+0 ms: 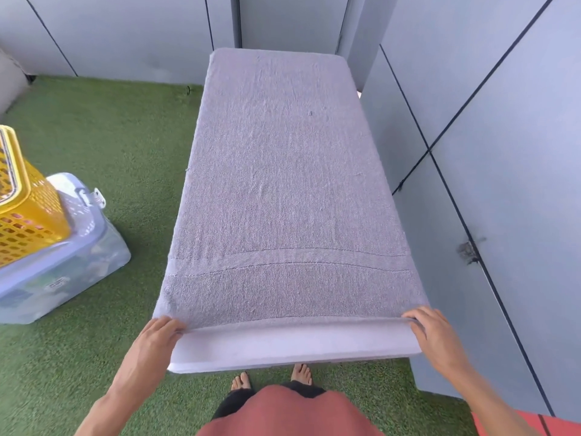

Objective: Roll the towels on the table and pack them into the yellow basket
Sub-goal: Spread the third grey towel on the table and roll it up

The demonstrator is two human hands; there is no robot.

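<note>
- A corner enclosed by grey panelled walls (pixel 503 127) with dark seams, floored in green artificial turf (pixel 119 133); a long narrow surface (pixel 295 344) runs away from the camera toward the far wall.
- A grey towel (pixel 283 171) lies spread flat along the surface, covering nearly all of it; only a pale strip of the surface shows at the near end, and its legs are hidden.
- The left hand (pixel 160 336) holds the towel's near left corner, fingers curled over the hem; the thumb is hidden beneath the cloth.
- The right hand (pixel 434 330) has the near right corner, fingers bent over the edge, so each grip is closed on the towel.
- The near hem is lifted slightly off the surface between the two hands; a woven band crosses the towel just beyond it.
- The yellow basket (pixel 28 212) stands at far left, well apart from the towel and cut off by the frame edge; its contents cannot be made out.
- The basket rests on a clear lidded storage box (pixel 69 272), whose contents are blurred.
- Bare feet (pixel 272 377) show below the surface's near edge.
</note>
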